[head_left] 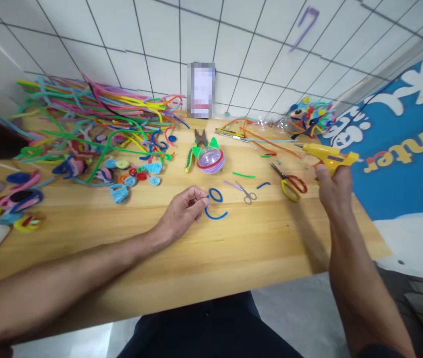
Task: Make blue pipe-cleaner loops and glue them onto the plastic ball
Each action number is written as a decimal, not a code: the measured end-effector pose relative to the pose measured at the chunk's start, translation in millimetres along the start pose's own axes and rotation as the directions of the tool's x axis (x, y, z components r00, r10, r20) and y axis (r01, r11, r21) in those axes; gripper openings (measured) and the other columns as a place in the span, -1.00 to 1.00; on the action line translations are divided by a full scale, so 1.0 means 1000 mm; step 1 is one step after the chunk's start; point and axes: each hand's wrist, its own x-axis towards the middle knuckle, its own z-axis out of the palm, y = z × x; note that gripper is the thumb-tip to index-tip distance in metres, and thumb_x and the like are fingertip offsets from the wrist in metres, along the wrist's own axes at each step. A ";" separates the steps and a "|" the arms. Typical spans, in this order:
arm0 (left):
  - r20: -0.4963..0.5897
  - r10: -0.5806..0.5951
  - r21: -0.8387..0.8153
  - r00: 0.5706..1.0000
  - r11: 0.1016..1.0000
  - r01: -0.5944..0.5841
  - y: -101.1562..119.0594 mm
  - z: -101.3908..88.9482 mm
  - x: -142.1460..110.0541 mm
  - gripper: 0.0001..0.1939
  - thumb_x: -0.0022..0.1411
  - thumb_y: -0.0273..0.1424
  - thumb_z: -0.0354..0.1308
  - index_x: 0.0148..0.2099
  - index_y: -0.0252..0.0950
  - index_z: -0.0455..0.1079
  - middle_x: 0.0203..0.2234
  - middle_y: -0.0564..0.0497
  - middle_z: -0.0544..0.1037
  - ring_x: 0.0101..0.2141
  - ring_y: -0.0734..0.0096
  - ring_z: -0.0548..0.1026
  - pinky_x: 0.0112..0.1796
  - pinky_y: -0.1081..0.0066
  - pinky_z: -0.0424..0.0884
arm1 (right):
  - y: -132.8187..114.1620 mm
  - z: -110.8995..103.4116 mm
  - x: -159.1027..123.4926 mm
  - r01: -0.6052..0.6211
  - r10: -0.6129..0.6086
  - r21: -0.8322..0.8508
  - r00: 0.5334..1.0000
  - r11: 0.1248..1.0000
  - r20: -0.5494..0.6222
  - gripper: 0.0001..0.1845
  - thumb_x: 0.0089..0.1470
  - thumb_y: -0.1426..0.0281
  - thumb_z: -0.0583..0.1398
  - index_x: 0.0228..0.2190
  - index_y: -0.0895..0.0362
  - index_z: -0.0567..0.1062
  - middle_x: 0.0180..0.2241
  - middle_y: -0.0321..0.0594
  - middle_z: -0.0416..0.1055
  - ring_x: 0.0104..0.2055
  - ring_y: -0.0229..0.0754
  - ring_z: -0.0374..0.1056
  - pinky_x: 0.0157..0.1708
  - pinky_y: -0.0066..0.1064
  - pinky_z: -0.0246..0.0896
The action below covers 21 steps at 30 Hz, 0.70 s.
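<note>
My left hand pinches a blue pipe cleaner whose curved length shows past my fingertips. A blue pipe-cleaner ring is right beside these fingertips; I cannot tell whether it joins the curved part. On the right, my right hand grips a yellow hot glue gun, its nozzle pointing left above the table. Beyond my left hand sits a clear ball wound with purple and red pipe cleaners, with green pointed pieces on top. Small scissors and red-and-yellow-handled scissors lie between my hands.
Pliers lie by the ball. Loose pipe cleaners and finished coils heap up at the back left. A phone leans on the tiled wall. A decorated ball and blue printed sheet are at the right.
</note>
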 end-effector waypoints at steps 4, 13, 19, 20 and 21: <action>0.044 -0.019 -0.091 0.999 0.996 0.023 -0.001 0.001 0.002 -0.55 0.14 -0.08 0.47 -0.21 -0.31 0.41 -0.55 0.07 0.59 -0.56 0.44 0.56 -0.53 0.48 0.48 | -0.080 0.023 -0.029 -0.011 0.011 -0.002 0.998 1.000 -0.062 -0.54 -0.07 -0.03 0.41 -0.33 0.04 0.49 -0.38 -0.16 0.54 -0.34 0.01 0.45 -0.27 -0.14 0.37; 0.090 -0.016 -0.156 0.996 0.987 0.030 0.001 -0.003 0.001 -0.56 0.09 -0.12 0.53 -0.22 -0.32 0.45 -0.49 0.06 0.62 -0.47 0.44 0.62 -0.42 0.47 0.57 | -0.096 0.046 -0.039 0.075 -0.064 -0.052 0.980 0.996 0.189 -0.55 0.17 -0.06 0.23 -0.26 0.08 0.55 -0.31 -0.06 0.58 -0.22 0.11 0.51 -0.16 -0.07 0.42; 0.085 0.012 -0.087 0.996 0.996 -0.004 -0.001 -0.003 0.000 -0.65 0.13 -0.19 0.50 -0.21 -0.29 0.49 -0.45 0.05 0.65 -0.43 0.41 0.63 -0.35 0.41 0.61 | -0.001 0.016 0.003 -0.130 0.123 -0.136 0.991 0.982 -0.061 -0.46 0.25 0.11 0.12 0.12 0.15 0.46 0.10 0.15 0.53 0.14 0.21 0.43 0.15 0.05 0.33; 0.093 0.012 -0.074 0.996 0.997 -0.005 -0.001 -0.004 -0.001 -0.66 0.14 -0.19 0.50 -0.21 -0.29 0.49 -0.45 0.05 0.66 -0.43 0.40 0.63 -0.34 0.39 0.61 | 0.017 0.010 0.008 -0.187 0.175 -0.157 0.981 0.970 -0.088 -0.46 0.24 0.13 0.11 0.13 0.17 0.45 0.12 0.18 0.52 0.15 0.22 0.42 0.18 0.07 0.30; 0.099 0.011 -0.061 0.995 0.998 -0.005 -0.001 -0.004 -0.001 -0.66 0.15 -0.18 0.49 -0.21 -0.28 0.49 -0.46 0.04 0.66 -0.42 0.38 0.64 -0.33 0.38 0.62 | 0.033 0.006 0.012 -0.246 0.228 -0.181 0.967 0.952 -0.110 -0.45 0.23 0.14 0.11 0.13 0.19 0.44 0.13 0.22 0.51 0.16 0.24 0.42 0.19 0.10 0.29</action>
